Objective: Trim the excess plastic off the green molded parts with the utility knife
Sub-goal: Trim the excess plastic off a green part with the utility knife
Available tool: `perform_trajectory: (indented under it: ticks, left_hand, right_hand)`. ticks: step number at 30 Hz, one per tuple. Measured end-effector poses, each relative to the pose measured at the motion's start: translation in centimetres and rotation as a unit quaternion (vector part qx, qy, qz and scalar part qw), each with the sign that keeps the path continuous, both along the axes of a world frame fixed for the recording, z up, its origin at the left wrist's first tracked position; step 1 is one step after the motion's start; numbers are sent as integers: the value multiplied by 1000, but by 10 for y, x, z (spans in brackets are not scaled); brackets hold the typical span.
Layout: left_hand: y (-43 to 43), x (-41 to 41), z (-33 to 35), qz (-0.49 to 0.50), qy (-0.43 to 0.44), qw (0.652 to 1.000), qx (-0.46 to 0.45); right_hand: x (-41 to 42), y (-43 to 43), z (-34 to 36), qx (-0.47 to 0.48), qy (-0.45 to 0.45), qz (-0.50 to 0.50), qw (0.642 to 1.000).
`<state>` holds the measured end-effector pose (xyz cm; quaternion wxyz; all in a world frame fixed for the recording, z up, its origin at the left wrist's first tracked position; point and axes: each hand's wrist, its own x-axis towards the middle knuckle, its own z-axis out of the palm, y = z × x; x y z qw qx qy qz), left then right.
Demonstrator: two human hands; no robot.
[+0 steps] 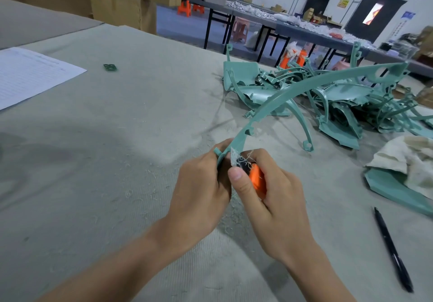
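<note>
We've got left grip (201, 191) pinching the arc (304, 82) at its near end, right grip (274, 208) curled round the knife (256, 180), w/ the pile (339, 96) behind on tabletop (117, 149).

Two hands work at one table (117, 137): the left hand (199, 189) and the right hand (274, 205). With them are one orange utility knife (256, 177) and one long curved green part (304, 84). One heap of green molded parts (339, 100) is too tangled to count. Also: one black pen (393, 252), one printed sheet (30, 74), one small green scrap (110, 67), one crumpled rag (407, 159).
</note>
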<state>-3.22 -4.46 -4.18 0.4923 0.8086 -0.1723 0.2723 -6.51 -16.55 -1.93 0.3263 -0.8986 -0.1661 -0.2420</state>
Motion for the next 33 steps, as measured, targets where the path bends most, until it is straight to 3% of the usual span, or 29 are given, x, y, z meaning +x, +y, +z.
perform_trajectory:
  ticks: [11, 18, 27, 33]
  left_hand:
    - [-1, -2, 4, 28, -10, 999, 38]
    - [-2, -3, 5, 2, -9, 999, 42]
    - [-1, 1, 2, 37, -8, 999, 28]
    - [0, 0, -2, 15, -10, 998, 58]
  right_hand:
    - [2, -3, 0, 15, -8, -33, 999]
    - [4, -7, 2, -16, -80, -125, 989]
    - [-1, -8, 4, 82, -94, -10, 992]
    - [1, -7, 5, 251, 15, 4, 968]
